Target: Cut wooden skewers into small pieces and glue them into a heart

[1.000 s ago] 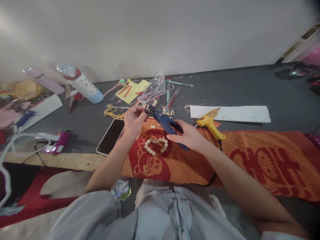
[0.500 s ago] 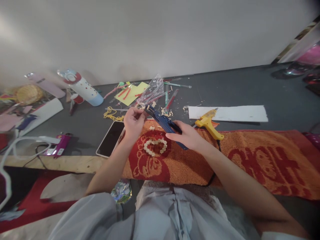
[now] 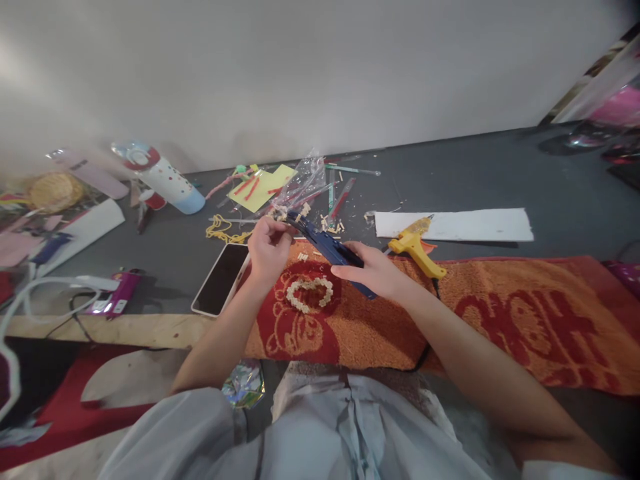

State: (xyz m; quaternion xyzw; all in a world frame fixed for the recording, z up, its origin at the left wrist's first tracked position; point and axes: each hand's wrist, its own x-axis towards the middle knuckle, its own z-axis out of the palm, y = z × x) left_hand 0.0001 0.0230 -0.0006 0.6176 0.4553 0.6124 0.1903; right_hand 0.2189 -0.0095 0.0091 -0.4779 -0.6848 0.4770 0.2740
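Observation:
My right hand (image 3: pixel 367 267) is wrapped round the lower end of a long dark blue hand tool (image 3: pixel 323 243), whose exact kind I cannot make out. The tool slants up and left over the towel. At its far tip, my left hand (image 3: pixel 270 247) is closed in a pinch. Whatever those fingers hold is too small to name. Below the tool, a heart outline of small pale pieces (image 3: pixel 326 300) lies on the orange and red towel (image 3: pixel 385 333). More short pale bits (image 3: pixel 337 227) are scattered just beyond the tool.
A yellow glue gun (image 3: pixel 417 250) rests against a white strip (image 3: pixel 480 225) on the right. Left of the towel is a phone (image 3: pixel 220 280). Behind lie yellow paper (image 3: pixel 260 190), clear plastic wrap (image 3: pixel 307 177) and yellow string (image 3: pixel 220 230). A dotted bottle (image 3: pixel 165 180) and a purple power strip (image 3: pixel 117 293) are farther left.
The tool's far tip has shifted slightly left, toward my left fingers. My right hand keeps its grip, and the heart of pale pieces looks the same.

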